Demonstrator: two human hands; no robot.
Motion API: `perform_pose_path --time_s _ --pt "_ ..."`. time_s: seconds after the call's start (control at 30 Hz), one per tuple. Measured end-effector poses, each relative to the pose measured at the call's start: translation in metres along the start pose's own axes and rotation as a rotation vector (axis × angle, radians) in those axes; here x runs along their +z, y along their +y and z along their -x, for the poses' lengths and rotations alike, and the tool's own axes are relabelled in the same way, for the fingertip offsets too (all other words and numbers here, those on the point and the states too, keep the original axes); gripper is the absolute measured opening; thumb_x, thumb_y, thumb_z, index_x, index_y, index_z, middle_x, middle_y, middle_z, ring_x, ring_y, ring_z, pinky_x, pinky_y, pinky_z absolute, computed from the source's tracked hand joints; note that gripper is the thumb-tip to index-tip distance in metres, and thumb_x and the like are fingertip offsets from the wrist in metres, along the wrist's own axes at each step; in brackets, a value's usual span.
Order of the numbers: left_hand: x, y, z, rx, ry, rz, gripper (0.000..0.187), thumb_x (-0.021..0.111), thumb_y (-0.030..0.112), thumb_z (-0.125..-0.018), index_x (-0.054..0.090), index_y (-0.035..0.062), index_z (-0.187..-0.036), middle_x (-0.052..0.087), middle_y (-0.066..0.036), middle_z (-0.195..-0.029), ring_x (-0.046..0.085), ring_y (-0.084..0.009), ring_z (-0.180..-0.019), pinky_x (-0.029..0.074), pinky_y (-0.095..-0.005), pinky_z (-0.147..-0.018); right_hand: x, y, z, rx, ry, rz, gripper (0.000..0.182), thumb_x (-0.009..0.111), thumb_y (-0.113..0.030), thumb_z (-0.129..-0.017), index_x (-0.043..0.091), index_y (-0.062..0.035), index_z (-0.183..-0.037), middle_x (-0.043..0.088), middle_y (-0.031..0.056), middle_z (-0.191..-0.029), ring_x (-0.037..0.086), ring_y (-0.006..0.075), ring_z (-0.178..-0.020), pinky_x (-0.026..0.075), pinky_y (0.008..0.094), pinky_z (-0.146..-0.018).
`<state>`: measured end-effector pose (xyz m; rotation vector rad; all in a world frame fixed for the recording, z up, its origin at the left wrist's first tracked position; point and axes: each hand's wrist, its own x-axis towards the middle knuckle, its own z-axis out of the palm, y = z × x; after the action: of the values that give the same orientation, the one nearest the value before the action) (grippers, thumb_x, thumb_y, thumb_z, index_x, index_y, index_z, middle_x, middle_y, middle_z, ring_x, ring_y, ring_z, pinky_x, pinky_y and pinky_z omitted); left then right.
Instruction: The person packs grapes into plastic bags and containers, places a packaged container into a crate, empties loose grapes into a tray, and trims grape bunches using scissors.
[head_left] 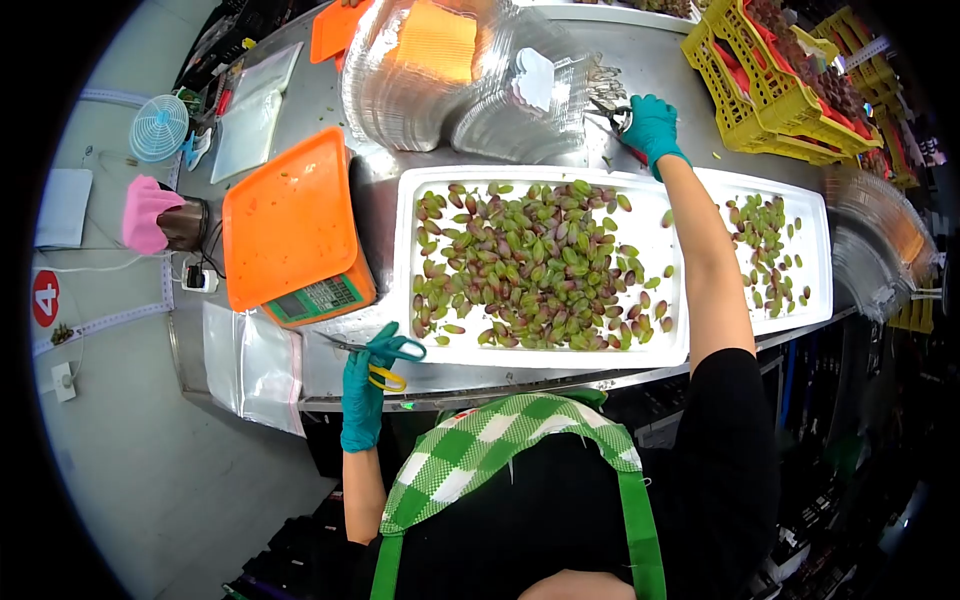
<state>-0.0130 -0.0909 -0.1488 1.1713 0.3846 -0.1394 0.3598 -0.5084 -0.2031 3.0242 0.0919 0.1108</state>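
Note:
My left hand, in a teal glove, is closed on scissors with teal and yellow handles, their blades pointing left below the orange scale. Reaching across the far side of the table, my gloved right hand has its fingers at the dark handles of a second pair of scissors. Under my right arm lie two white foam trays, a larger tray and a smaller tray. Small oval green-and-purple pieces are heaped in the larger one; fewer are scattered in the smaller.
Clear plastic containers are stacked at the back, with more containers at right. Yellow crates stand back right. Plastic bags hang over the front-left edge. A blue fan and pink cloth sit left.

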Motion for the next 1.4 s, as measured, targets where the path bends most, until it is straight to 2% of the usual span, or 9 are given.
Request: perform_pose_path --time_s 0.07,0.17,0.33,0.5,0.77,0.87,1.07,1.2,1.4 --pt "-0.001 -0.004 -0.005 0.076 0.004 -0.075 0.039 0.046 0.035 -0.085 0.056 -0.0029 -0.086 0.057 -0.020 -0.097 0.058 -0.0243 -0.087 0.044 -0.0338 -0.079 -0.004 -0.001 0.002 0.003 -0.120 -0.031 0.046 0.063 -0.038 -0.066 0.053 -0.0130 -0.104 0.050 0.0116 -0.099 0.048 0.0255 -0.098 0.028 0.0456 -0.092" --pt "0.001 -0.004 -0.010 -0.062 0.159 -0.216 0.034 0.050 0.030 -0.084 0.052 -0.0030 -0.076 0.059 -0.015 -0.063 0.059 -0.0214 -0.055 0.048 -0.0300 -0.056 0.004 0.014 0.021 -0.041 0.151 -0.071 0.061 0.063 -0.042 -0.067 0.045 -0.0132 -0.118 0.046 0.0118 -0.112 0.045 0.0264 -0.105 0.015 0.0497 -0.101" --pt "-0.010 -0.009 -0.024 -0.136 0.338 -0.314 0.011 0.059 0.008 -0.078 0.051 0.0029 -0.082 0.057 -0.011 -0.059 0.055 -0.0165 -0.048 0.044 -0.0265 -0.042 -0.020 0.045 0.107 0.070 0.123 -0.303 0.050 0.061 -0.032 -0.072 0.047 -0.0064 -0.112 0.050 0.0141 -0.103 0.050 0.0296 -0.093 0.041 0.0408 -0.078" --pt "-0.007 -0.007 -0.037 -0.211 0.228 -0.435 0.035 0.058 0.009 -0.078 0.050 0.0033 -0.111 0.056 -0.001 -0.071 0.052 -0.0089 -0.062 0.041 -0.0203 -0.055 -0.027 0.047 0.261 0.240 0.008 -0.328 0.041 0.061 -0.033 -0.072 0.049 -0.0045 -0.098 0.049 0.0152 -0.091 0.052 0.0304 -0.084 0.044 0.0414 -0.068" --pt "0.009 -0.025 -0.047 -0.128 0.138 -0.401 0.034 0.059 0.012 -0.078 0.043 0.0071 -0.108 0.045 0.000 -0.090 0.049 -0.0085 -0.076 0.041 -0.0223 -0.065 -0.027 0.009 0.371 0.609 -0.101 -0.420 0.058 0.059 -0.036 -0.074 0.039 -0.0038 -0.117 0.051 0.0194 -0.108 0.055 0.0351 -0.086 0.046 0.0416 -0.071" --pt "0.009 -0.026 -0.046 -0.109 0.124 -0.388 0.035 0.058 0.011 -0.078 0.041 0.0089 -0.109 0.045 0.000 -0.090 0.051 -0.0100 -0.078 0.041 -0.0228 -0.067 -0.024 0.012 0.358 0.851 -0.194 -0.662 0.057 0.059 -0.042 -0.072 0.045 -0.0026 -0.111 0.058 0.0207 -0.093 0.056 0.0358 -0.085 0.045 0.0414 -0.073" --pt "-0.005 -0.029 -0.047 -0.104 -0.032 -0.168 0.031 0.055 0.006 -0.077 0.040 0.0075 -0.105 0.050 -0.003 -0.086 0.055 -0.0150 -0.077 0.044 -0.0276 -0.071 -0.025 0.038 0.348 0.739 -0.312 -0.811 0.061 0.065 -0.036 -0.068 0.047 0.0009 -0.114 0.059 0.0197 -0.094 0.058 0.0275 -0.084 0.045 0.0331 -0.074" --pt "-0.022 -0.026 -0.052 -0.131 -0.015 -0.059 0.017 0.053 0.003 -0.077 0.047 0.0107 -0.091 0.051 0.000 -0.076 0.055 -0.0116 -0.075 0.045 -0.0246 -0.068 -0.049 0.043 0.363 0.751 -0.419 -1.428 0.071 0.066 -0.037 -0.068 0.041 0.0042 -0.121 0.053 0.0165 -0.110 0.051 0.0236 -0.099 0.040 0.0312 -0.083" --pt "-0.007 0.010 -0.033 -0.075 -0.021 0.040 0.012 0.054 0.004 -0.078 0.050 0.0089 -0.088 0.053 0.000 -0.078 0.055 -0.0097 -0.074 0.046 -0.0234 -0.067 -0.102 0.031 0.415 0.770 -0.164 -1.903 0.053 0.063 -0.015 -0.072 0.043 0.0062 -0.116 0.056 0.0116 -0.104 0.056 0.0157 -0.092 0.043 0.0251 -0.082"
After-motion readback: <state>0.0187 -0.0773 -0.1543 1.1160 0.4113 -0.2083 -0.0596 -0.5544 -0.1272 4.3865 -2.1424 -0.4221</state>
